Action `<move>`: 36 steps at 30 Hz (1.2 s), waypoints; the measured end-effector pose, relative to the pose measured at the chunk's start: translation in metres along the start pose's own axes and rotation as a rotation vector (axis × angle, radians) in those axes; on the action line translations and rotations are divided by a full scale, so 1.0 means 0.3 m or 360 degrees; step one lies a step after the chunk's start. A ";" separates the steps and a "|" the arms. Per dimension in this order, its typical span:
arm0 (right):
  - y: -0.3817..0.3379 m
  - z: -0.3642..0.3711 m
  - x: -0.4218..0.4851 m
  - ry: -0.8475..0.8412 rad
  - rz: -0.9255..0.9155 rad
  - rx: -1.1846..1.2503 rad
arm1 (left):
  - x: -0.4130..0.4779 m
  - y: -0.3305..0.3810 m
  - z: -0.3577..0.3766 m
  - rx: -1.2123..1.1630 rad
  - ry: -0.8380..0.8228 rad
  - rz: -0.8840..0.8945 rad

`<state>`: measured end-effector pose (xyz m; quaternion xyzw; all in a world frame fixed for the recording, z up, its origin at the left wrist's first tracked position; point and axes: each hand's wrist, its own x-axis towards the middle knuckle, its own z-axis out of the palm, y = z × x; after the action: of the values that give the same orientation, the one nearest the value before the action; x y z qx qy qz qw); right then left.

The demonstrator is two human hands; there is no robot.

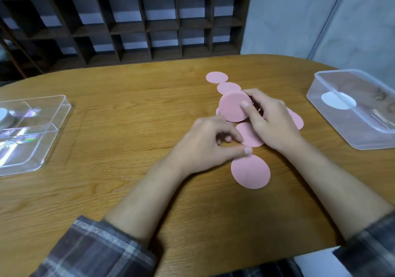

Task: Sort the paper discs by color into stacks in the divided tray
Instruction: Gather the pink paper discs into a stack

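L sleeve [94, 253], R sleeve [374, 238]: grey-brown plaid w/ pale lines.

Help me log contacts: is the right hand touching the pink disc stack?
Touching. The head view shows the right hand holding the pink disc stack, thumb on top.

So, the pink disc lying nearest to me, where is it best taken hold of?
Probably at its rim: the nearest pink disc lies flat on the table, with nothing to pinch from above. Come from its far edge, beside the left hand, lifting that edge first.
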<state>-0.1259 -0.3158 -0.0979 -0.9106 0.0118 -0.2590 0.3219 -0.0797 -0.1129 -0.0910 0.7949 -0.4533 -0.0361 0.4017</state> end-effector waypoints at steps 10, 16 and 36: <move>-0.001 -0.001 0.002 0.0003 0.0002 0.0045 | -0.002 0.006 -0.003 -0.0123 -0.0328 -0.0133; -0.019 -0.009 0.002 -0.0001 0.0049 0.0128 | 0.020 -0.033 -0.036 -0.0579 -0.0147 -0.0275; -0.054 0.002 -0.008 -0.0185 0.0112 0.0408 | 0.033 -0.045 -0.017 -0.0442 0.0780 -0.0520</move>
<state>-0.1301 -0.3021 -0.0897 -0.8745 -0.0082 -0.1938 0.4447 -0.0624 -0.1134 -0.0936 0.7798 -0.2005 0.0309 0.5923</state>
